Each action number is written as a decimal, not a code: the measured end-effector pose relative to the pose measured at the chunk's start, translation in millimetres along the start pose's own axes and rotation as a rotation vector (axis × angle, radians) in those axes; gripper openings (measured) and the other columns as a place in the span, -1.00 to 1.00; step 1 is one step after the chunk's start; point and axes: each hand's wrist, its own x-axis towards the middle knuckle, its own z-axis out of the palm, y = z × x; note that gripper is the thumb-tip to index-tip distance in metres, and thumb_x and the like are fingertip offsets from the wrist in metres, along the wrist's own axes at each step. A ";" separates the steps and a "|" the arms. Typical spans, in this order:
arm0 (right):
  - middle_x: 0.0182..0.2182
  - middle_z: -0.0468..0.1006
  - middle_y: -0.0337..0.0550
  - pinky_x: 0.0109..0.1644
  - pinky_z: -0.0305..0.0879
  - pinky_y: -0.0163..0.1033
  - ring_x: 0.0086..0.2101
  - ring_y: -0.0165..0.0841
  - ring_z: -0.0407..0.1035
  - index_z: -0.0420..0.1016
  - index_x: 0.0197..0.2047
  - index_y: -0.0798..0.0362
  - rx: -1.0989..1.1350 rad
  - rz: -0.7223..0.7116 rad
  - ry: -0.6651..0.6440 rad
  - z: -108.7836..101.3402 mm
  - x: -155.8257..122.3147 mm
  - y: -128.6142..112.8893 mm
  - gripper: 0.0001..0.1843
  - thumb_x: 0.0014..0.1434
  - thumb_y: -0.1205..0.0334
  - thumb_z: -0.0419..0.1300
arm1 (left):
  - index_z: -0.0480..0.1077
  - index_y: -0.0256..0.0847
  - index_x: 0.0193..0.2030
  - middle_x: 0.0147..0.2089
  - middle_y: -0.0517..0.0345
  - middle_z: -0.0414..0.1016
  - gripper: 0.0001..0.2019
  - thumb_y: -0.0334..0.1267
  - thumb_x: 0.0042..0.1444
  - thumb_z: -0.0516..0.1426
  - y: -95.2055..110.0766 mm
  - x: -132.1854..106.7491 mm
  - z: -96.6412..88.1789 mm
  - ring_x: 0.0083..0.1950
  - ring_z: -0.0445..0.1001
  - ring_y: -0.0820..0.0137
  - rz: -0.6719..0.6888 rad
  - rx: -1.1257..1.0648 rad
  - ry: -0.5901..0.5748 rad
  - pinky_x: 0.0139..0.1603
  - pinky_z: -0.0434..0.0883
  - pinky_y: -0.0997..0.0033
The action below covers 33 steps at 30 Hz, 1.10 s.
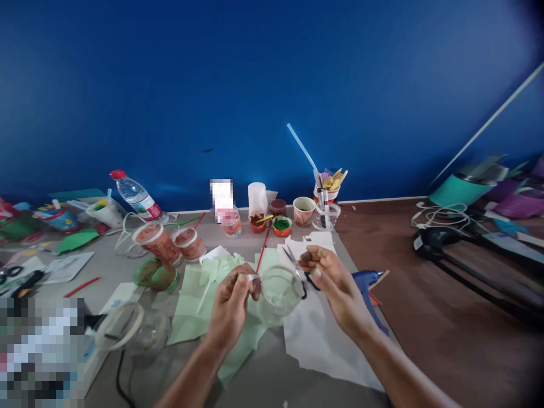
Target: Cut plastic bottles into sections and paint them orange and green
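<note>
So, the clear cup (pixel 276 292) is near the middle of the desk (pixel 114 266), a bit toward the near edge, tilted over the light green paper (pixel 191 306). The left hand (pixel 232 303) has thumb and fingers pinched narrow on its left rim. The right hand (pixel 335 283) is closed on a small greenish-brown lump (pixel 308 256) just right of the cup. The scissors (pixel 295 266) sit right under those fingers, and I can't tell if they're held too.

The cup looks like thin see-through plastic, so I'd guess it's light, smooth, a little slippery, and easy to squash if you grab the wall. The rim seems the stiffest place to hold it.

Both papers look thin, floppy and matte, and the white sheet (pixel 314 334) has ragged cut edges. The blue glue gun (pixel 368 280) at the right edge is hard, glossy plastic. Along the far edge are small round paint pots (pixel 281 225) and a ribbed water bottle (pixel 138 198).
</note>
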 end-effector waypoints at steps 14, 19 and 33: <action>0.30 -0.03 0.18 0.27 0.01 0.29 0.29 0.14 -0.11 -0.29 0.38 -0.04 -0.681 -0.443 -0.043 28.1 -22.6 11.6 0.06 0.02 0.19 0.33 | 0.32 -0.21 -0.51 -0.42 0.21 0.30 -0.64 0.04 0.04 0.24 -11.0 -2.7 14.5 -0.36 0.32 0.45 -0.017 -0.121 0.166 -0.24 0.39 0.41; 0.16 0.19 0.18 0.19 0.16 0.21 0.16 0.06 0.16 -0.15 0.33 -0.02 -0.566 -0.367 0.081 22.1 -16.8 12.3 -0.04 0.01 0.19 0.34 | 0.34 -0.24 -0.53 -0.35 0.12 0.31 -0.60 0.06 0.13 0.15 -16.1 -7.8 8.8 -0.32 0.33 0.41 -0.016 -0.102 -0.125 -0.22 0.36 0.37; -0.22 0.48 -0.10 -0.13 0.31 -0.16 -0.19 -0.23 0.39 0.34 -0.02 0.06 0.133 0.160 -0.241 15.1 -6.2 -1.8 -0.36 -0.07 -0.12 0.38 | 0.48 -0.10 -0.24 -0.19 0.19 0.32 -0.93 -0.28 0.11 0.22 -10.3 -3.1 -7.0 -0.33 0.35 0.51 0.112 0.058 -0.004 -0.30 0.35 0.50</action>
